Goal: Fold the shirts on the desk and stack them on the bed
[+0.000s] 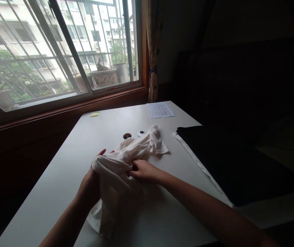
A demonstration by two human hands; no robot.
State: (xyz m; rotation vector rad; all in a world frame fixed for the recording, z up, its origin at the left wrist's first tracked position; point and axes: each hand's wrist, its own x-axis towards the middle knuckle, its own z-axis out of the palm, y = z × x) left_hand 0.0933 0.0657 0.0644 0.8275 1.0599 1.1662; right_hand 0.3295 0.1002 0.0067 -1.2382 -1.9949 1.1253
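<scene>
A crumpled white cloth garment [116, 164] is partly lifted above the white table [59, 164], its far end lying on the tabletop. My left hand [92, 181] supports it from the left, with the fabric draped over the palm and fingertips showing behind it. On the right side, my right hand [143, 170] pinches a fold of the same garment with its fingers curled. The lower part of the cloth hangs down between my forearms.
A dark cloth [234, 164] with a white edge covers the table's right side. Papers [160, 110] and yellow notes [95, 114] lie at the back. Beyond the garment are a round hole [127, 136] and a small round white object [141, 133]. A barred window stands behind.
</scene>
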